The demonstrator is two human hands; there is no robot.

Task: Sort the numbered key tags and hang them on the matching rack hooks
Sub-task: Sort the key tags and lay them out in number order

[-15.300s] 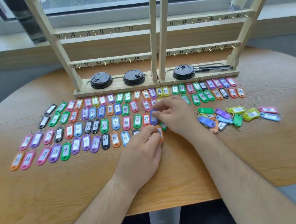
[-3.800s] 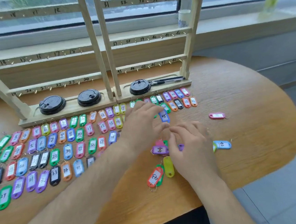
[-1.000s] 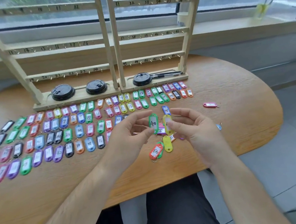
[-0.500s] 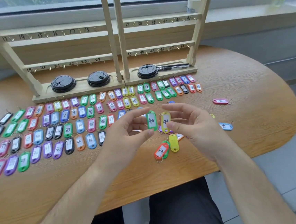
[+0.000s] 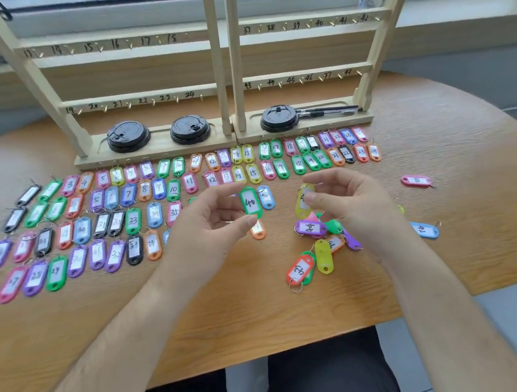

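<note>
Nearest on the wooden table (image 5: 293,312) lies a loose heap of key tags (image 5: 316,250), a red one marked 43 at its near edge. Just beyond, the left hand (image 5: 209,222) pinches a green tag marked 40 (image 5: 250,202) between thumb and forefinger, upright above the table. The right hand (image 5: 351,201) pinches a yellow tag (image 5: 302,199), its number hidden by the fingers. Farther off, sorted tags lie in rows (image 5: 155,186) leftward. Beyond them stands the wooden rack (image 5: 221,57), its numbered hooks bare.
</note>
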